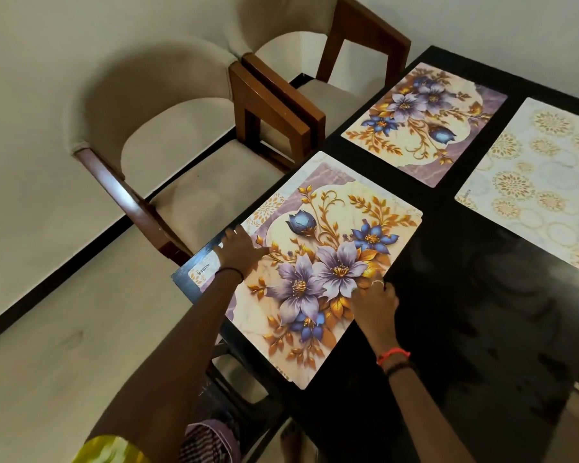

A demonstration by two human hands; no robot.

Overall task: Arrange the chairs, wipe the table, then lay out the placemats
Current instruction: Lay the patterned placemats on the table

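A floral placemat (331, 242) with purple and blue flowers lies on the black glossy table (465, 295) near its left corner; another mat's pale edge shows under it. My left hand (239, 250) rests flat on the mat's left edge, fingers spread. My right hand (375, 300) touches the mat's near right edge with bent fingers. A second floral placemat (425, 125) lies farther along the same side. A pale placemat (542, 185) with gold medallions lies on the right side.
Two beige upholstered chairs with brown wooden arms stand side by side at the table's left edge, one nearer (168, 155) and one farther (315, 61). A dark chair frame (244, 389) shows under the near table edge. Light floor and white walls surround.
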